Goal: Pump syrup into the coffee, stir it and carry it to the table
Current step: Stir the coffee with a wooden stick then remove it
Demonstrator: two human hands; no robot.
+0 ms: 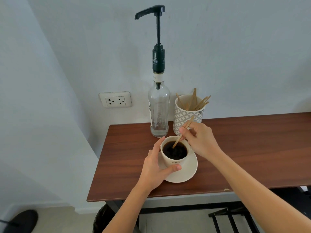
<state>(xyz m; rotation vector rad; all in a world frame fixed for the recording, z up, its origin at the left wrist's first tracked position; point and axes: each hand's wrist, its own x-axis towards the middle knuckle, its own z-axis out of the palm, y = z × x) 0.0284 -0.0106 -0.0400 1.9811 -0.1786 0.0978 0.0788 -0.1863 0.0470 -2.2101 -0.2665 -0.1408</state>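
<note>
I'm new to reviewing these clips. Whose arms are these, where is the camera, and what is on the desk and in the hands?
No machine here: a person's bare arms, filmed by a wide-angle camera on their head, looking down. The left hand steadies a coffee cup on a saucer. The right hand holds a wooden stir stick dipped into the coffee. Behind them on the wooden desk stand a syrup bottle with a tall pump and a patterned holder of spare sticks.

Both bare forearms reach in from the near edge toward the far side. The left hand (155, 167) curls in a wide C, thumb near, fingers far. The right hand (199, 139) sits farther right, wrist bent, fingertips pinched together, knuckles up.
</note>
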